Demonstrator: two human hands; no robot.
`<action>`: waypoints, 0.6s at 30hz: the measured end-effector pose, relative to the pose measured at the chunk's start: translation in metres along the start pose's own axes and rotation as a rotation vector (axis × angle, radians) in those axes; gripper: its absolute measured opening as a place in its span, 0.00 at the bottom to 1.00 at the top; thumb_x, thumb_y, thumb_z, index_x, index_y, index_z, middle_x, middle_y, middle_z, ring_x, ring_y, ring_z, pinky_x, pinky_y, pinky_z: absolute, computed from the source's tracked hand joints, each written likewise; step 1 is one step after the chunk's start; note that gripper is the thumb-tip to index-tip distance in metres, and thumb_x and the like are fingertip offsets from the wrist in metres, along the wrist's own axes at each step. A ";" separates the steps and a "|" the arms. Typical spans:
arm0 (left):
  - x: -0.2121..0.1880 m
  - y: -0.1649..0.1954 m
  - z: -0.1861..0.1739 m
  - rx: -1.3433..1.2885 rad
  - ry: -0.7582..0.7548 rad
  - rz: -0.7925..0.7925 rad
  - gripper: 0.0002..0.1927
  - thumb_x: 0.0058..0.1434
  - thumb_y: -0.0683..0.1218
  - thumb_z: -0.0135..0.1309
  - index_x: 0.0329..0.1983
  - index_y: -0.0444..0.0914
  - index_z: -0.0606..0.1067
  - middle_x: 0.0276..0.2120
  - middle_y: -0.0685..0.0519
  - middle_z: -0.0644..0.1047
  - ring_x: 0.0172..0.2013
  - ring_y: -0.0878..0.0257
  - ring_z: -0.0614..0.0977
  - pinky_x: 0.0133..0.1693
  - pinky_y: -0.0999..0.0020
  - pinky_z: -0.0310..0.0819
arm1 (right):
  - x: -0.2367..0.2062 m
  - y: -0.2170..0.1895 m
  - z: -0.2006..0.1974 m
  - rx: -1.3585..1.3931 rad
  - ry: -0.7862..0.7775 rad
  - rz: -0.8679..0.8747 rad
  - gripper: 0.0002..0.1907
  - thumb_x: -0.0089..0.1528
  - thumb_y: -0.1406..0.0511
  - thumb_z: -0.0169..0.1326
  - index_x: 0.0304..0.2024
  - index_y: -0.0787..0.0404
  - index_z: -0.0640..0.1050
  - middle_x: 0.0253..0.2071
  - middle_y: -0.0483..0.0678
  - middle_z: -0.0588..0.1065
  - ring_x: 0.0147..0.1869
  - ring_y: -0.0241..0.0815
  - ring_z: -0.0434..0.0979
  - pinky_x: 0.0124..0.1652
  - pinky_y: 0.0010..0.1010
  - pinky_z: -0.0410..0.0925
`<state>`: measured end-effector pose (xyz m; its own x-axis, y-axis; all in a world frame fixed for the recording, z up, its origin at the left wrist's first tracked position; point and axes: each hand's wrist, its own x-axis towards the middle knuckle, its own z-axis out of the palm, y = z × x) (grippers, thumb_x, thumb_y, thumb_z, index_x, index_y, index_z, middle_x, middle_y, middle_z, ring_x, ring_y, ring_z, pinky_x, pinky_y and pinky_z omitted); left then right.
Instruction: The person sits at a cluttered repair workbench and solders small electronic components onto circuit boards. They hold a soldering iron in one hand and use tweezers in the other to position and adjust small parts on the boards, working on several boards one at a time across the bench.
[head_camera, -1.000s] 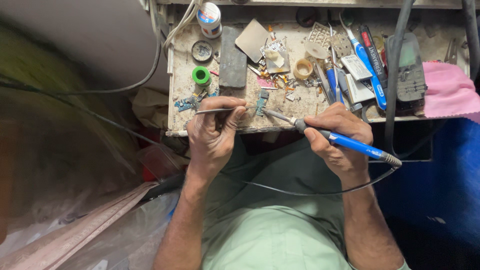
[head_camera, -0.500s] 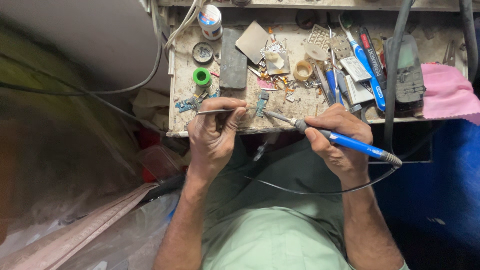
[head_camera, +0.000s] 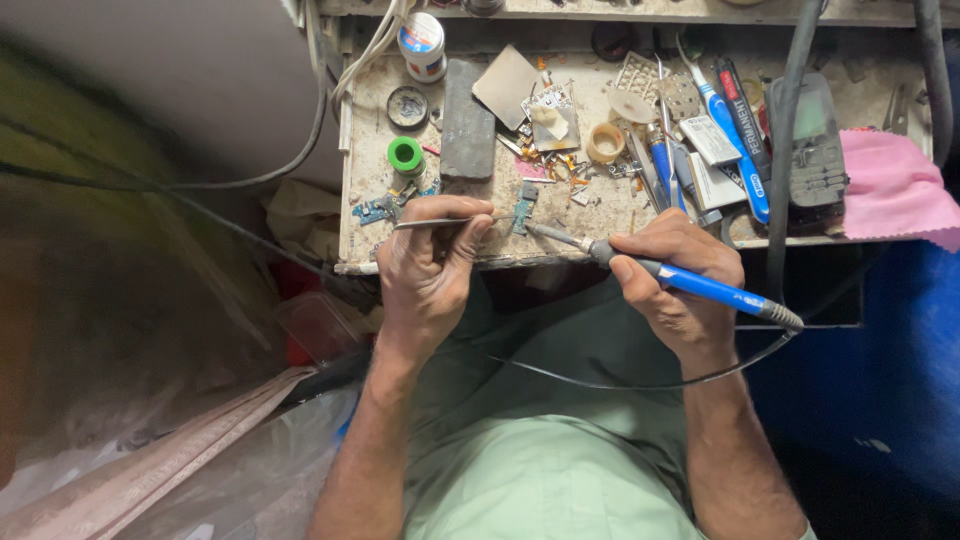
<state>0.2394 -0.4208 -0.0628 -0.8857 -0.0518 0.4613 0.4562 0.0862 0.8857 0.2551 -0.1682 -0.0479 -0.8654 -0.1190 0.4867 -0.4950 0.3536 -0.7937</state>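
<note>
**Little circuit board under two tools**

The little circuit board (head_camera: 524, 207) lies near the front edge of the worktop (head_camera: 365, 150). The left hand (head_camera: 428, 270) has its fingers pinched shut on thin tweezers (head_camera: 440, 222), which point at the board. The right hand (head_camera: 677, 275) is wrapped tight around a blue soldering iron (head_camera: 690, 283), and its metal tip reaches the board. A green roll (head_camera: 406, 155) sits behind the left hand. A pink cloth (head_camera: 890, 190) lies far right.

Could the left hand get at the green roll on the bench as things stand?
Probably yes: the green roll stands just beyond the left hand with only small scraps between, though that hand holds tweezers.
</note>
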 end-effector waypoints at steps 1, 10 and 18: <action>0.000 0.000 0.000 0.000 0.003 0.001 0.08 0.71 0.36 0.58 0.51 0.35 0.72 0.43 0.52 0.81 0.41 0.71 0.83 0.44 0.77 0.80 | 0.000 0.000 0.000 0.003 -0.001 -0.004 0.09 0.61 0.70 0.64 0.44 0.68 0.81 0.37 0.50 0.78 0.37 0.40 0.76 0.40 0.26 0.68; -0.002 0.000 0.001 -0.023 0.004 -0.011 0.08 0.71 0.37 0.58 0.50 0.35 0.72 0.43 0.53 0.81 0.41 0.71 0.83 0.45 0.76 0.80 | -0.001 -0.003 0.000 0.013 0.006 0.017 0.09 0.61 0.70 0.63 0.43 0.67 0.82 0.37 0.51 0.78 0.37 0.39 0.77 0.40 0.26 0.69; -0.002 0.002 0.000 -0.006 0.000 -0.018 0.08 0.71 0.37 0.58 0.50 0.35 0.73 0.42 0.54 0.81 0.40 0.72 0.83 0.43 0.77 0.79 | -0.001 -0.004 0.002 -0.029 0.030 0.036 0.09 0.61 0.69 0.64 0.42 0.68 0.82 0.36 0.50 0.78 0.39 0.39 0.77 0.42 0.28 0.69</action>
<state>0.2419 -0.4208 -0.0616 -0.8937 -0.0535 0.4454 0.4408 0.0791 0.8941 0.2576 -0.1719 -0.0457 -0.8796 -0.0783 0.4693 -0.4611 0.3837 -0.8001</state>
